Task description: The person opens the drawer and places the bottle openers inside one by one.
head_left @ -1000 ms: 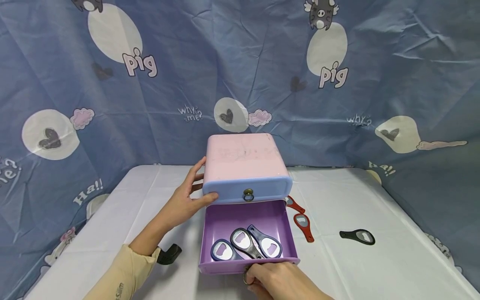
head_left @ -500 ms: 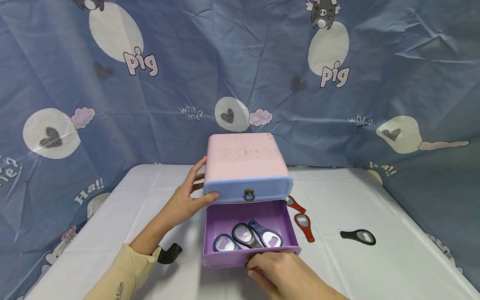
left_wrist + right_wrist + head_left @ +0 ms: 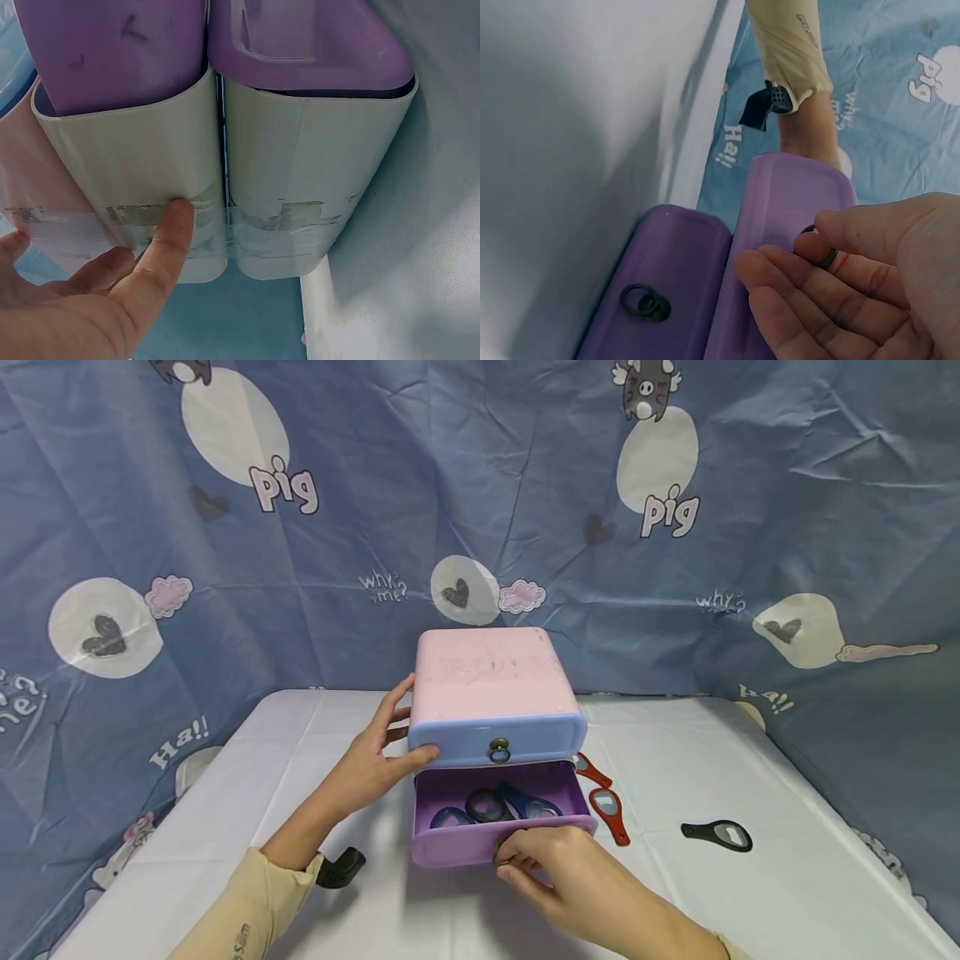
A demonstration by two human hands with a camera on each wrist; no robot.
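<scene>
A small drawer cabinet [image 3: 487, 672] has a pink top and a blue front drawer [image 3: 465, 742]. Below that, a purple drawer [image 3: 457, 846] stands partly pulled out. Inside it lie a black bottle opener [image 3: 487, 805] and two blue bottle openers [image 3: 534, 804], partly hidden by the drawer front. My right hand [image 3: 558, 868] pinches this drawer's ring pull [image 3: 827, 259] between thumb and index finger. My left hand [image 3: 375, 767] rests against the cabinet's left side, its thumb on the blue front. In the left wrist view, a fingertip [image 3: 178, 210] touches the taped side wall.
Two red bottle openers [image 3: 609, 814] lie right of the cabinet, one partly hidden behind it. Farther right is another black bottle opener [image 3: 717, 834]. A lower purple drawer [image 3: 664, 262] with a ring pull [image 3: 639, 301] shows in the right wrist view. Patterned blue cloth [image 3: 337, 527] hangs behind.
The purple drawer has slid inward, pushed by my right hand on its ring pull, so less of its inside shows. My left hand stays against the cabinet.
</scene>
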